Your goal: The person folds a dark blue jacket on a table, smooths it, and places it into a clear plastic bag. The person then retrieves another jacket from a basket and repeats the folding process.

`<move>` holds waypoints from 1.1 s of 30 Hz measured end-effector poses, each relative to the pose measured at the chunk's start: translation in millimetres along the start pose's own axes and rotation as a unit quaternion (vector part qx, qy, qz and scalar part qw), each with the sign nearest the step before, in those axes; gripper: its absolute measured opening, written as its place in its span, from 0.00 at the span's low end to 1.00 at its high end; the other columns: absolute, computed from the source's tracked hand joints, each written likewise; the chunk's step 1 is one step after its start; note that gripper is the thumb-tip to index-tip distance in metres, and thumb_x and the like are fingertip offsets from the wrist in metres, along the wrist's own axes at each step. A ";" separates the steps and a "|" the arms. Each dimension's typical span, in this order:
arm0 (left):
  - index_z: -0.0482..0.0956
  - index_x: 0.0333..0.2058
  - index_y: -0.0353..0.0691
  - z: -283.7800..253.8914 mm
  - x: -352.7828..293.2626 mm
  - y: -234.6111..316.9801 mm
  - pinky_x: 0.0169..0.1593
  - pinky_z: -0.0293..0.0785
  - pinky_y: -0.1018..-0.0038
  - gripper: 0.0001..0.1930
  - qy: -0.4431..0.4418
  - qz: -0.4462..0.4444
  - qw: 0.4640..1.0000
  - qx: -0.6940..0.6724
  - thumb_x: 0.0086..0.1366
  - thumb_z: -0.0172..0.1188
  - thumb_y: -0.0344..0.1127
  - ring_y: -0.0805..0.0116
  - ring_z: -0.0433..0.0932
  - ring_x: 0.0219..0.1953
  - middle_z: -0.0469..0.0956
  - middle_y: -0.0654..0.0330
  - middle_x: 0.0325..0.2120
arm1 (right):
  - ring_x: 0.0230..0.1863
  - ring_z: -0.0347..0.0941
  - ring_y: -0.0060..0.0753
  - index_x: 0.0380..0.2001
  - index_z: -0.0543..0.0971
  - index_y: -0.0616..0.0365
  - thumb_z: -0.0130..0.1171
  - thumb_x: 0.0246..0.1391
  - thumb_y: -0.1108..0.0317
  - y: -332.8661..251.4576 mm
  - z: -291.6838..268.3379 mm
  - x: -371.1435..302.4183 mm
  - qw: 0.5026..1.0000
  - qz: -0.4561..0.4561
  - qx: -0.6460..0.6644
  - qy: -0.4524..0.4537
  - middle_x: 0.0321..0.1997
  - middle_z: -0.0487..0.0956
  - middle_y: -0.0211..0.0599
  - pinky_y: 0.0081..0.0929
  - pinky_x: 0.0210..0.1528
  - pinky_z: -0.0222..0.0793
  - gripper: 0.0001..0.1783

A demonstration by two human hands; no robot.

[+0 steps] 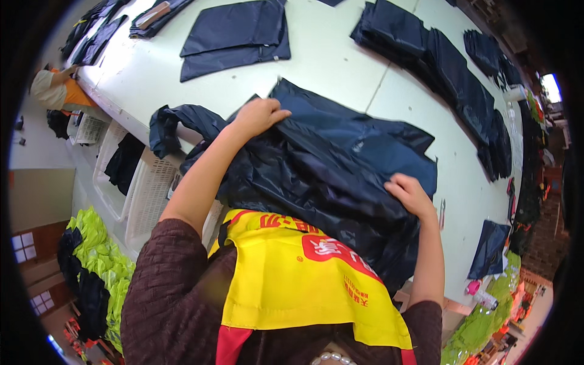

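A shiny dark navy garment [292,164] lies crumpled over the near edge of the table and hangs down in front of my yellow apron [286,274]. My left hand [260,117] pinches its far left part, the fingers closed on the cloth. At its right side my right hand [409,193] is also closed on a fold. A tube-like piece of it, perhaps a sleeve, curls out to the left beside my left forearm. Beyond my hands, part of the cloth is spread on the table, its far edges slightly lifted. The fingertips are partly hidden in the folds.
The white table [340,79] holds folded dark cloth [237,30] at the back and a long stack [450,67] at the right. White plastic baskets [149,194] stand below its left edge. A bottle [483,295] lies at lower right. Another person [55,88] is far left.
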State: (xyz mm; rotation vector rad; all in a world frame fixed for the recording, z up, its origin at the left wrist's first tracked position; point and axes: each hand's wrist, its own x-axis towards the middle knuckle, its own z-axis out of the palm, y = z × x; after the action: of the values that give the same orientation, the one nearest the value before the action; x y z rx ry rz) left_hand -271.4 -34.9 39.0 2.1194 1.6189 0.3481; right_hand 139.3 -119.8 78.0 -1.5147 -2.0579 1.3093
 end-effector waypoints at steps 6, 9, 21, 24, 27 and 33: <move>0.76 0.40 0.38 25.3 -30.1 71.5 0.41 0.73 0.67 0.19 0.214 0.303 0.929 0.003 0.56 0.63 0.46 0.54 0.76 0.38 0.75 0.53 0.37 | 0.25 0.70 0.38 0.30 0.75 0.64 0.57 0.55 0.64 -6.6 16.8 18.1 0.995 -0.012 -0.020 0.102 0.24 0.74 0.46 0.27 0.31 0.66 0.12; 0.75 0.43 0.40 53.2 -55.9 112.8 0.45 0.71 0.67 0.23 0.026 0.474 0.877 -0.078 0.53 0.64 0.49 0.59 0.74 0.42 0.74 0.56 0.41 | 0.25 0.70 0.30 0.30 0.76 0.64 0.57 0.55 0.64 -9.1 22.0 22.1 0.995 -0.019 0.003 0.099 0.23 0.74 0.40 0.24 0.31 0.65 0.12; 0.76 0.28 0.42 61.4 -107.0 59.5 0.33 0.69 0.69 0.07 -0.205 0.419 0.883 0.047 0.57 0.57 0.39 0.64 0.74 0.35 0.74 0.60 0.31 | 0.29 0.74 0.45 0.23 0.73 0.58 0.60 0.51 0.63 1.2 88.8 55.4 0.950 -0.197 -0.173 0.168 0.25 0.75 0.40 0.37 0.32 0.69 0.11; 0.77 0.32 0.40 37.4 -97.3 73.2 0.40 0.72 0.68 0.12 -0.068 0.364 0.929 -0.012 0.58 0.61 0.43 0.61 0.76 0.36 0.77 0.56 0.33 | 0.28 0.73 0.45 0.23 0.72 0.57 0.59 0.52 0.64 11.0 104.2 49.8 0.929 -0.159 -0.286 0.175 0.24 0.73 0.39 0.38 0.31 0.68 0.10; 0.75 0.43 0.40 31.0 -63.1 83.9 0.54 0.65 0.61 0.20 0.141 0.299 0.942 0.065 0.57 0.61 0.46 0.56 0.73 0.44 0.75 0.55 0.40 | 0.28 0.73 0.45 0.25 0.73 0.58 0.58 0.53 0.64 -26.9 85.0 39.8 0.934 -0.186 -0.207 0.223 0.24 0.73 0.38 0.38 0.31 0.68 0.10; 0.79 0.24 0.36 1.5 -22.0 45.9 0.32 0.73 0.63 0.23 -0.211 0.154 0.964 0.038 0.58 0.57 0.55 0.49 0.76 0.27 0.77 0.49 0.22 | 0.40 0.72 0.43 0.34 0.76 0.58 0.62 0.49 0.66 -38.6 59.9 26.5 0.928 -0.131 -0.237 0.254 0.36 0.77 0.39 0.37 0.42 0.68 0.10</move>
State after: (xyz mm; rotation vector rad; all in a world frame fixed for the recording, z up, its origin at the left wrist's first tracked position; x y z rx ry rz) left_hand -238.1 -66.0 61.9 2.3087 1.0786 -0.0750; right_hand 64.5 -128.7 67.5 -1.4756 -2.1899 0.2751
